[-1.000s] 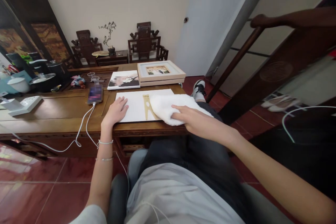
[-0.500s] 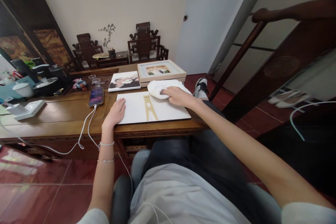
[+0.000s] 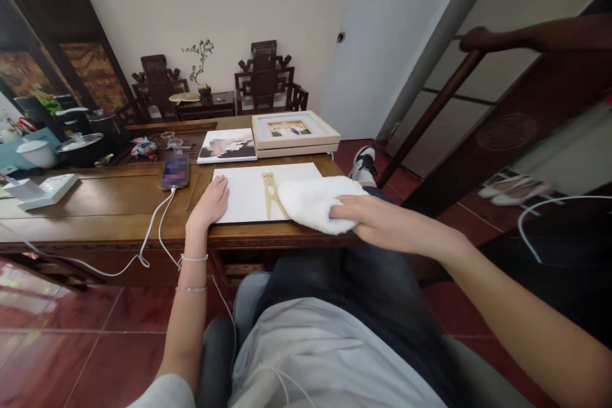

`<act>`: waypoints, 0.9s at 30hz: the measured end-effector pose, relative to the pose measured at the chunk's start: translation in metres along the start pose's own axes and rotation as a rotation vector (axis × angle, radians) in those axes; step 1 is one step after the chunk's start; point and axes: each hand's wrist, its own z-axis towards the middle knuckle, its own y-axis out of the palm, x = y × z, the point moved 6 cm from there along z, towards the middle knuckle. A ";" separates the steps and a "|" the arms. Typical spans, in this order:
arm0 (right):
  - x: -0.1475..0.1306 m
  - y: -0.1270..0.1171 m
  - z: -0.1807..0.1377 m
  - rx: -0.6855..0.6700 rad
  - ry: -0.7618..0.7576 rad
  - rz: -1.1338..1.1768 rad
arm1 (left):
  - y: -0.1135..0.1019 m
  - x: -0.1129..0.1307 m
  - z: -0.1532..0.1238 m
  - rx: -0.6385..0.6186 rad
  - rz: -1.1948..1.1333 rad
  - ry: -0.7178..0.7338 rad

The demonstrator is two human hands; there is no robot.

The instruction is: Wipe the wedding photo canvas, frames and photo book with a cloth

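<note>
A white board (image 3: 248, 194) with a gold stand piece (image 3: 270, 194) lies flat on the wooden desk (image 3: 95, 204) in front of me. My left hand (image 3: 210, 201) rests flat on the board's left edge, fingers spread. My right hand (image 3: 366, 217) presses a white cloth (image 3: 313, 201) down on the board's near right corner, fingers stretched over it.
Behind the board lie a photo print (image 3: 227, 145) and a stacked white picture frame (image 3: 294, 132). A phone (image 3: 175, 171) on a white cable and a power strip (image 3: 48, 190) sit to the left. A dark wooden railing (image 3: 430, 115) stands at the right.
My right hand slid the cloth from the board's near right to its far right corner, then back toward me to the near right corner. My left hand stayed put.
</note>
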 end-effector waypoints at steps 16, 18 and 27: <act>0.077 -0.005 0.103 0.067 0.108 -0.088 | -0.004 0.001 0.001 0.026 0.019 0.006; 0.056 -0.003 0.078 0.055 0.059 -0.084 | -0.004 0.001 0.001 0.027 0.013 0.002; -0.016 0.002 -0.020 0.015 -0.025 0.007 | -0.005 0.003 0.001 0.025 0.025 -0.004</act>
